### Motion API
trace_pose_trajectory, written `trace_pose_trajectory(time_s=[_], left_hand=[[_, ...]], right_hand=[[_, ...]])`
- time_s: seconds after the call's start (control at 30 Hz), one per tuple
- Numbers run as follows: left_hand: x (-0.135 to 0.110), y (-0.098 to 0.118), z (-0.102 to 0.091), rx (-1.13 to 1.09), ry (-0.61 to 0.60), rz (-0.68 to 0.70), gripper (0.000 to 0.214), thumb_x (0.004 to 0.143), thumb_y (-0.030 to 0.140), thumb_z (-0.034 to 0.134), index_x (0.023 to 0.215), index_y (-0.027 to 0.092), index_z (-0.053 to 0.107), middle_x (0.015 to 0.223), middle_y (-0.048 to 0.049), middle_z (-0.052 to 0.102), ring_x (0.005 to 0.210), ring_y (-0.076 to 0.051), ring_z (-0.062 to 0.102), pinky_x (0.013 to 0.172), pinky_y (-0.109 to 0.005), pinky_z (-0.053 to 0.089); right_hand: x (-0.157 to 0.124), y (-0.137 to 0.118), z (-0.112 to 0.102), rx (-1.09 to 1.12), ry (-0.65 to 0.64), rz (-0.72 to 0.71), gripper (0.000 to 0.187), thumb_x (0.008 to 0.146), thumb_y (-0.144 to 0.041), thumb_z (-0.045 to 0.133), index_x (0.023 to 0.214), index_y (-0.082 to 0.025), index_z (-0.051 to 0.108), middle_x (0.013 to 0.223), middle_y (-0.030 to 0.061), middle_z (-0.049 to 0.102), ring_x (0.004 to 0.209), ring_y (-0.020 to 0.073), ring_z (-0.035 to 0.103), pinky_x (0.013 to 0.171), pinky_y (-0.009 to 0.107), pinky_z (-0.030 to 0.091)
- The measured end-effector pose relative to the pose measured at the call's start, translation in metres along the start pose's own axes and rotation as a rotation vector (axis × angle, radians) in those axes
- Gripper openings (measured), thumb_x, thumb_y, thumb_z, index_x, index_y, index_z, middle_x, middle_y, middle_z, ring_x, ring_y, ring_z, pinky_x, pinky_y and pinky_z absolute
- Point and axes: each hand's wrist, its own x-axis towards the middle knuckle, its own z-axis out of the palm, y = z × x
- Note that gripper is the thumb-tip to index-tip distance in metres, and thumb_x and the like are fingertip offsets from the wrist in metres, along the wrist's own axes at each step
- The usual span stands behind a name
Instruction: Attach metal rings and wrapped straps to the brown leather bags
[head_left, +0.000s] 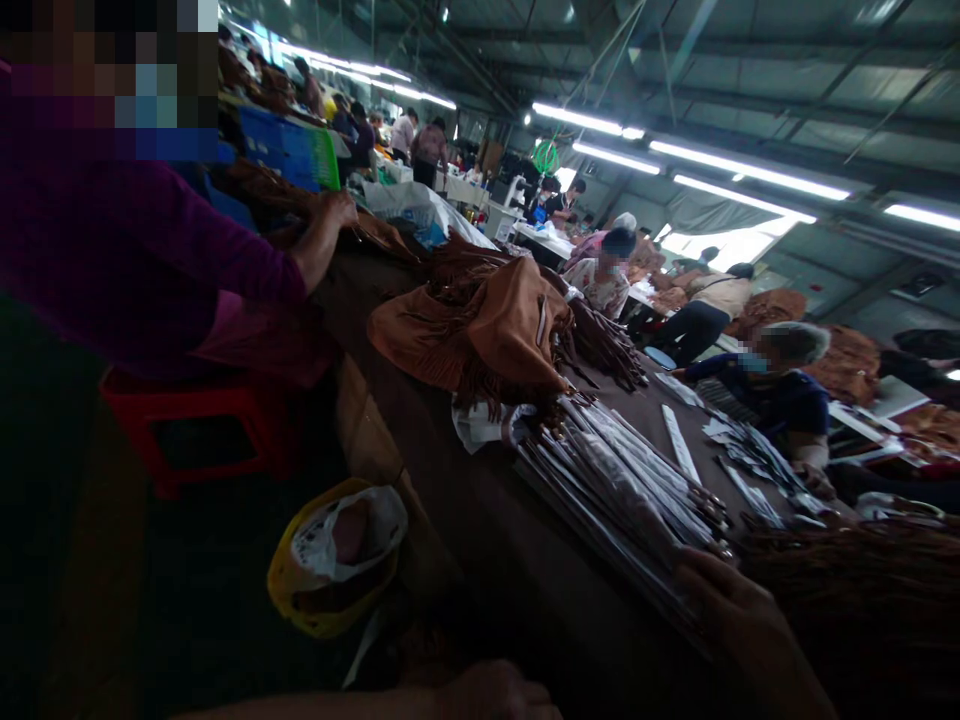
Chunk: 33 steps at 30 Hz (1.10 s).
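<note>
Right hand [731, 610] is lying on the near end of a big bundle of long strips in clear plastic sleeves [615, 490]. The fingers look loosely spread over the top, with no obvious pinch, though it's pretty dark down there. The bundle sits at an angle on a dark brown desk [480, 520], with small metallic-looking tips at the far end. Left hand [491, 695] is barely in the shot, cut off by the bottom edge near the desk's front edge, so I can't tell if it's open or closed.

Just past the bundle is a crumpled tan suede piece with fringe [487, 330], sitting on some white plastic sheet [480, 425]. A heap of dark brown fringe [847, 590] is right next to the right hand, and a few loose white strips [679, 445] lie on the desk beyond the bundle.

Across the desk, a co-worker in a navy top and face mask [772, 395] is leaning over more sleeved strips. On the other side, someone in a purple sleeve [150, 260] has a hand on brown fringe. Below the desk there's a red plastic stool [195, 430] and a yellow-and-white plastic bag [337, 555].
</note>
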Motion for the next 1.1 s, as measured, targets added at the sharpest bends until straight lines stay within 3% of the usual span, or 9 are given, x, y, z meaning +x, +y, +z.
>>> trace_pose_trajectory(time_s=[0.1, 0.27, 0.4, 0.53, 0.73, 0.83, 0.93, 1.03, 1.1], left_hand=[[-0.001, 0.01, -0.011, 0.03, 0.011, -0.032, 0.02, 0.091, 0.038, 0.053, 0.099, 0.019, 0.056, 0.076, 0.0008, 0.063, 0.061, -0.012, 0.059, 0.047, -0.022, 0.034], [0.0, 0.014, -0.013, 0.008, 0.003, -0.054, 0.027, 0.087, 0.04, 0.057, 0.103, 0.018, 0.057, 0.083, -0.0007, 0.066, 0.065, -0.014, 0.062, 0.048, -0.023, 0.035], [-0.001, 0.011, -0.006, -0.001, -0.004, -0.059, 0.028, 0.088, 0.041, 0.055, 0.106, 0.019, 0.056, 0.087, -0.0013, 0.067, 0.068, -0.015, 0.063, 0.049, -0.024, 0.036], [-0.002, 0.01, -0.004, 0.02, -0.001, -0.088, 0.027, 0.087, 0.037, 0.056, 0.108, 0.02, 0.056, 0.087, -0.0014, 0.067, 0.069, -0.015, 0.064, 0.051, -0.023, 0.037], [-0.002, 0.007, -0.008, 0.022, 0.002, -0.135, 0.024, 0.086, 0.038, 0.057, 0.1, 0.018, 0.058, 0.082, -0.0033, 0.068, 0.066, -0.016, 0.064, 0.053, -0.022, 0.04], [-0.005, 0.011, -0.026, -0.101, 0.096, -0.132, 0.032, 0.085, 0.045, 0.058, 0.101, 0.017, 0.058, 0.088, -0.0049, 0.068, 0.076, -0.018, 0.065, 0.061, -0.023, 0.044], [-0.006, 0.016, -0.058, -0.307, 0.206, -0.185, 0.038, 0.087, 0.052, 0.051, 0.105, 0.019, 0.059, 0.097, -0.0052, 0.067, 0.086, -0.018, 0.064, 0.071, -0.024, 0.045], [-0.001, 0.017, -0.091, -0.523, 0.291, -0.41, 0.034, 0.093, 0.046, 0.042, 0.099, 0.018, 0.061, 0.092, -0.003, 0.066, 0.081, -0.015, 0.061, 0.067, -0.023, 0.042], [0.006, 0.014, -0.108, -0.623, 0.433, -0.579, 0.034, 0.093, 0.046, 0.043, 0.095, 0.017, 0.06, 0.084, -0.0014, 0.064, 0.075, -0.014, 0.058, 0.063, -0.022, 0.039]], right_hand=[[-0.044, 0.028, 0.01, 0.106, -0.122, 0.079, 0.036, 0.062, -0.051, 0.065, 0.081, -0.024, 0.078, 0.084, 0.0031, 0.077, 0.081, 0.0292, 0.071, 0.068, 0.033, 0.056], [-0.069, 0.045, 0.021, -0.065, -0.014, 0.055, 0.04, 0.063, -0.054, 0.064, 0.084, -0.023, 0.076, 0.092, 0.0076, 0.076, 0.085, 0.0304, 0.07, 0.072, 0.038, 0.055], [-0.056, 0.012, 0.026, -0.215, 0.054, -0.111, 0.038, 0.076, -0.053, 0.057, 0.093, -0.022, 0.071, 0.101, 0.0081, 0.071, 0.088, 0.0265, 0.068, 0.078, 0.039, 0.053], [-0.035, -0.041, 0.054, -0.333, 0.036, -0.389, 0.033, 0.089, -0.045, 0.046, 0.097, -0.021, 0.068, 0.098, 0.0065, 0.069, 0.088, 0.0217, 0.066, 0.075, 0.033, 0.051], [-0.022, -0.071, 0.092, -0.411, 0.023, -0.488, 0.02, 0.086, -0.034, 0.055, 0.098, -0.022, 0.065, 0.091, 0.0069, 0.066, 0.088, 0.0258, 0.061, 0.077, 0.037, 0.044], [-0.029, -0.067, 0.09, -0.425, -0.007, -0.512, 0.02, 0.09, -0.029, 0.047, 0.096, -0.022, 0.064, 0.089, 0.0065, 0.064, 0.083, 0.0228, 0.062, 0.073, 0.033, 0.043], [-0.039, -0.062, 0.081, -0.338, -0.079, -0.497, 0.027, 0.095, -0.032, 0.038, 0.095, -0.022, 0.063, 0.091, 0.0057, 0.064, 0.074, 0.0185, 0.063, 0.066, 0.028, 0.042], [-0.047, -0.058, 0.073, -0.141, -0.221, -0.435, 0.029, 0.094, -0.038, 0.04, 0.091, -0.021, 0.062, 0.083, 0.0038, 0.064, 0.073, 0.0173, 0.061, 0.065, 0.025, 0.041], [-0.052, -0.058, 0.069, -0.057, -0.337, -0.382, 0.031, 0.093, -0.043, 0.042, 0.082, -0.02, 0.06, 0.072, 0.0009, 0.06, 0.066, 0.0155, 0.057, 0.06, 0.023, 0.04]])
